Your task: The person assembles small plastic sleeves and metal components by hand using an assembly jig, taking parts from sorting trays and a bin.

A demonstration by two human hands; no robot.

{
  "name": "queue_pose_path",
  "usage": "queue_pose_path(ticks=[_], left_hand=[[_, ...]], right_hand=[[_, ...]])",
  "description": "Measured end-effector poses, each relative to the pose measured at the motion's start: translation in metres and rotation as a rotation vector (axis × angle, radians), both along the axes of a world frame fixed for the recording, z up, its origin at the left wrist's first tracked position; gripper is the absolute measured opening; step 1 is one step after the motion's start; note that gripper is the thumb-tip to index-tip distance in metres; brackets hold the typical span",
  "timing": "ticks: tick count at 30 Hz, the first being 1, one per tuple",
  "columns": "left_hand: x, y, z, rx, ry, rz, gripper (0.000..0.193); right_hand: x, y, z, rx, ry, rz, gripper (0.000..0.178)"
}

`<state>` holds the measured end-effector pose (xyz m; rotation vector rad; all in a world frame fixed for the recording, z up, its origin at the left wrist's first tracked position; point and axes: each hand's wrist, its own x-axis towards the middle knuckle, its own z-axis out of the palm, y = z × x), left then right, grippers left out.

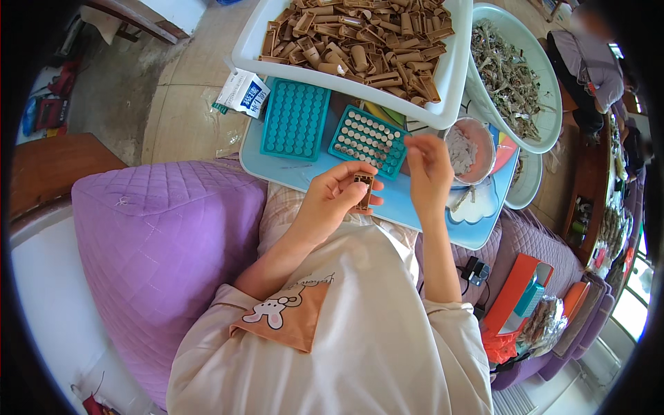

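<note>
My left hand (pixel 330 200) is closed around a small brown plastic casing (pixel 364 181), its hollow side facing up and the thumb lying on it. Inside the casing there are small details too fine to make out. My right hand (pixel 430 166) is raised to the right, fingers bent together beside the right edge of a teal tray (pixel 395 158). Whether anything small is pinched in those fingers is hidden. Rows of small round whitish discs (pixel 361 131) sit in that tray's holes. Left of it lies a second teal tray (pixel 296 117) with rows of round hollows.
A light blue low table (pixel 277 166) carries the trays. Beyond it, a white bin (pixel 249 52) holds many brown casings. Right are a pinkish bowl (pixel 490 162) of pale pieces and a basin (pixel 550 104) of tangled parts. A white-blue packet (pixel 243 91) stands left; a purple cushion (pixel 152 228) lies nearer.
</note>
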<state>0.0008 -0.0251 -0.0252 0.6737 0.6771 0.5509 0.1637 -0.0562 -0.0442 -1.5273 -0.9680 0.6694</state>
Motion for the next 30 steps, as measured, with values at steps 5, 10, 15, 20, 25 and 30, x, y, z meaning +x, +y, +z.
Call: queue_pose_path(ticks=[5,10,15,20,25,30], left_hand=[[-0.005,0.001,0.001,0.043,0.058,-0.007,0.025],[-0.012,0.002,0.002,0.027,0.056,-0.018,0.027],[-0.016,0.006,0.007,0.025,0.035,-0.047,0.029],[-0.020,0.007,0.007,0.055,0.016,-0.061,0.030],[-0.024,0.007,0.012,0.062,0.020,-0.074,0.032],[-0.018,0.005,0.013,0.040,0.045,-0.082,0.033]], right_hand=[[0.020,0.025,-0.046,-0.273,-0.816,0.034,0.013],[0.021,0.027,-0.055,-0.276,-0.843,0.033,0.016],[0.026,0.034,-0.054,-0.303,-0.868,0.083,0.016],[0.024,0.032,-0.042,-0.171,-0.748,0.086,0.016],[-0.011,0.003,0.014,0.062,-0.510,0.085,0.019],[-0.038,-0.015,0.034,0.308,-0.537,0.193,0.026]])
